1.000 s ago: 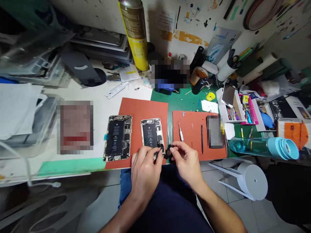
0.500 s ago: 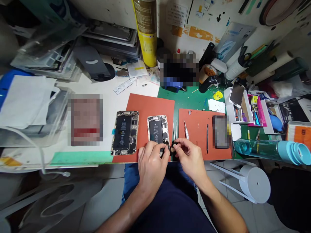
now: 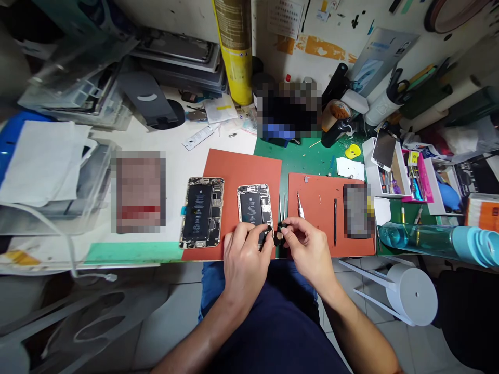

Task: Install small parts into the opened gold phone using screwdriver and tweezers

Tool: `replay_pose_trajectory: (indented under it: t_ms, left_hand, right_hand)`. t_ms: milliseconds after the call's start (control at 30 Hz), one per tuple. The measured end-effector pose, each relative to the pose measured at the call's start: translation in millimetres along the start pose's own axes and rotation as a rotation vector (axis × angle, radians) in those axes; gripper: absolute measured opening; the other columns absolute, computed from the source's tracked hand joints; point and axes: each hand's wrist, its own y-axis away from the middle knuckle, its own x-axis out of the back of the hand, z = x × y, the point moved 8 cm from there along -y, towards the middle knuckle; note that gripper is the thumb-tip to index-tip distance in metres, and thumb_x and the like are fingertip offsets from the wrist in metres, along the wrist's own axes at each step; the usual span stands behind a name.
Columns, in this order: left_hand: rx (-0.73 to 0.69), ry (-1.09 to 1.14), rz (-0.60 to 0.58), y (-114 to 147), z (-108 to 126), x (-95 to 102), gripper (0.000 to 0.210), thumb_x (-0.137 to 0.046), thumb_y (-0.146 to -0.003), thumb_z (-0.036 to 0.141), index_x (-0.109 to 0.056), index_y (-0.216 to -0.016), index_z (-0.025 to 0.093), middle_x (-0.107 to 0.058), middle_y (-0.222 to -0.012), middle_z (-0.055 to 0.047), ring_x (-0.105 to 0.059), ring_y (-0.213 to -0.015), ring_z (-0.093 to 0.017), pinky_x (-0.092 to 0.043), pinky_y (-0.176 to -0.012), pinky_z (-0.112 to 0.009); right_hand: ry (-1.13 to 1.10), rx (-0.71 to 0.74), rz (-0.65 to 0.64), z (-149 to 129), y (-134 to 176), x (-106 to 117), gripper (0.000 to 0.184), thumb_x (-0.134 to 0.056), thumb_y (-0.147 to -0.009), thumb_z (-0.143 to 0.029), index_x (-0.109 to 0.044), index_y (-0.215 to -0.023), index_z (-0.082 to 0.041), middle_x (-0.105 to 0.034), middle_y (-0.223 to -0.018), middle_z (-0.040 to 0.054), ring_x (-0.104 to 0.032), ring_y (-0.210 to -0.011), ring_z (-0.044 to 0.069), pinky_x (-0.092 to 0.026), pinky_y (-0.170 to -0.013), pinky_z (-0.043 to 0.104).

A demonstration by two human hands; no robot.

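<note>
My left hand [image 3: 246,253] rests over the lower end of an opened smartphone [image 3: 251,208] with a black battery, fingers pinched on a small dark part beside its lower right corner. Just to the right, my right hand [image 3: 307,248] pinches another small dark piece, too small to name. The fingertips of both hands are close together but apart. A pair of tweezers [image 3: 281,206] lies above the gap between them. A second opened smartphone [image 3: 201,213] lies to the left, its battery and circuit board exposed. A silver-handled screwdriver [image 3: 300,205] lies above my right hand.
Red-brown mats [image 3: 245,165] lie under the work. A black stick tool [image 3: 335,222] and a pixelated phone-shaped object [image 3: 356,210] lie to the right. A blue water bottle [image 3: 429,238] lies along the front edge. A yellow can [image 3: 241,72] stands behind.
The view has shifted slightly. Both hands stay at the phone's lower right corner, and my right fingertips have moved only a little.
</note>
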Motion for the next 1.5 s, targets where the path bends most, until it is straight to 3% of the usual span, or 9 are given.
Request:
replay_pose_trajectory:
  t_ms: [267,400,1000,1200,1500]
  left_hand:
    - [0.0,-0.022,-0.006,12.0,-1.2,11.6,0.012,-0.063,-0.104,0.021,-0.074,-0.107,0.019,-0.065,-0.095,-0.005,-0.067,-0.09,-0.023,-0.051,-0.085,-0.038]
    - [-0.028,-0.007,0.0,17.0,-3.2,16.3,0.012,-0.063,-0.104,0.018,-0.074,-0.11,0.018,-0.065,-0.095,-0.004,-0.068,-0.09,-0.023,-0.053,-0.084,-0.038]
    - [0.027,0.11,-0.125,18.1,-12.3,9.6,0.014,-0.063,-0.106,0.021,-0.072,-0.116,0.022,-0.065,-0.101,-0.003,-0.065,-0.093,-0.023,-0.05,-0.089,-0.039]
    - [0.036,0.149,-0.195,21.4,-16.2,10.1,0.018,-0.061,-0.106,0.02,-0.073,-0.12,0.023,-0.065,-0.104,-0.003,-0.066,-0.096,-0.022,-0.051,-0.089,-0.036]
    - [0.018,0.139,-0.208,24.8,-18.4,10.2,0.021,-0.061,-0.106,0.021,-0.072,-0.125,0.025,-0.065,-0.108,-0.003,-0.066,-0.101,-0.022,-0.054,-0.094,-0.036]
  right_hand:
    - [0.073,0.033,-0.017,-6.4,-6.5,-9.0,0.018,-0.061,-0.097,-0.031,-0.077,-0.101,-0.022,-0.076,-0.08,0.0004,-0.069,-0.067,0.017,-0.054,-0.066,0.028]
    - [0.103,0.064,0.009,-12.7,-7.7,-9.2,0.018,-0.06,-0.098,-0.029,-0.076,-0.101,-0.022,-0.08,-0.088,0.0023,-0.073,-0.072,0.017,-0.055,-0.069,0.029]
    - [-0.047,-0.045,-0.12,2.7,-14.0,-15.9,0.017,-0.064,-0.094,-0.038,-0.071,-0.1,-0.023,-0.073,-0.084,-0.0002,-0.061,-0.064,0.015,-0.05,-0.065,0.029]
    - [-0.008,0.001,-0.189,-2.0,-15.0,-18.9,0.017,-0.061,-0.096,-0.037,-0.071,-0.101,-0.024,-0.074,-0.088,0.0008,-0.059,-0.07,0.016,-0.048,-0.07,0.03]
    - [0.074,0.042,-0.215,-7.9,-18.0,-18.8,0.017,-0.061,-0.097,-0.035,-0.072,-0.103,-0.024,-0.077,-0.091,0.001,-0.061,-0.072,0.016,-0.047,-0.071,0.03]
